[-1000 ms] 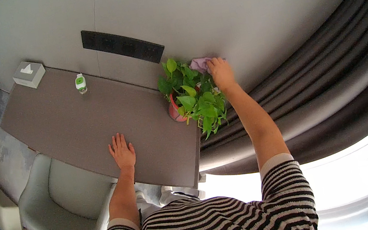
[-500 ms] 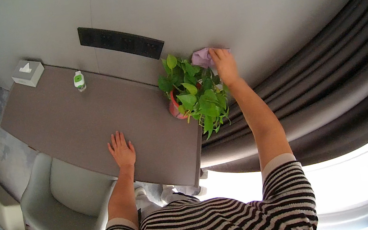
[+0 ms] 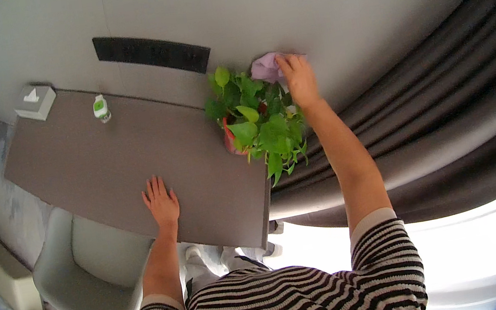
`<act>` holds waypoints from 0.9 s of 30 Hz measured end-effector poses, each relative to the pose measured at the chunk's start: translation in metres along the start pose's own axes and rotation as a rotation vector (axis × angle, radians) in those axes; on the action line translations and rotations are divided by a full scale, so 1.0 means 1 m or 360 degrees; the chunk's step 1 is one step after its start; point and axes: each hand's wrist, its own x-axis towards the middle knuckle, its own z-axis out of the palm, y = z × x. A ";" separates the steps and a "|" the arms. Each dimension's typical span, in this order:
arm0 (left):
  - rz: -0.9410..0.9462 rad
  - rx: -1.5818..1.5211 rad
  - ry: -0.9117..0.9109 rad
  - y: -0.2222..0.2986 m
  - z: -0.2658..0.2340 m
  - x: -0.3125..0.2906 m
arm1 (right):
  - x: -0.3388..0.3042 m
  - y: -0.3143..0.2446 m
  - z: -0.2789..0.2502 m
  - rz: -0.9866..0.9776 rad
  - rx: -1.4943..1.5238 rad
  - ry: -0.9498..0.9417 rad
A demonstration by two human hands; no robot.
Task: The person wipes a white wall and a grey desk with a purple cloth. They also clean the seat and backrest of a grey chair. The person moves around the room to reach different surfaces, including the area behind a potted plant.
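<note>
My right hand [image 3: 300,78] reaches out over the far right corner of the table and grips a light purple cloth [image 3: 265,68]. The cloth is bunched up close to the grey wall, just behind a leafy green potted plant [image 3: 268,129]. Part of the plant's red pot [image 3: 233,142] shows under the leaves; the rest is hidden. My left hand [image 3: 160,200] lies flat on the brown tabletop [image 3: 101,161] near its front edge, fingers spread and holding nothing.
At the far left of the table stand a grey tissue box [image 3: 35,102] and a small white and green bottle [image 3: 101,109]. A black socket panel [image 3: 151,54] is on the wall. A grey chair [image 3: 95,267] stands at the front left, dark curtains [image 3: 423,122] hang on the right.
The view has shifted slightly. My right hand still holds the cloth in nearly the same spot by the wall, and my left hand stays flat on the table.
</note>
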 end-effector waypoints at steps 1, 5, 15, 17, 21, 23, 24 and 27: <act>-0.0021 0.0004 -0.0007 0.000 0.000 -0.001 | -0.001 0.002 0.002 -0.0006 0.0034 0.0025; 0.0008 0.0050 -0.0023 -0.001 0.000 -0.002 | -0.001 0.007 0.005 -0.0103 0.0076 -0.0073; 0.0200 -0.0369 -0.0013 -0.005 0.004 -0.007 | -0.006 -0.141 -0.085 0.0204 0.0997 0.0606; 0.0210 -0.0449 0.0017 -0.010 0.005 -0.006 | -0.041 -0.204 -0.093 -0.0116 0.1279 -0.0011; 0.0368 -0.0430 -0.0025 -0.017 0.000 -0.012 | -0.140 -0.278 -0.052 0.0582 0.1330 -0.0441; 0.0421 -0.0400 -0.0081 -0.020 -0.007 -0.018 | -0.186 -0.271 -0.021 0.0964 0.1164 -0.0547; 0.0426 -0.0404 -0.0105 -0.021 -0.011 -0.022 | -0.204 -0.262 -0.008 0.1060 0.1059 -0.0539; 0.0371 -0.0570 -0.0073 -0.023 -0.020 -0.033 | -0.224 -0.263 0.025 0.1070 0.0855 -0.0481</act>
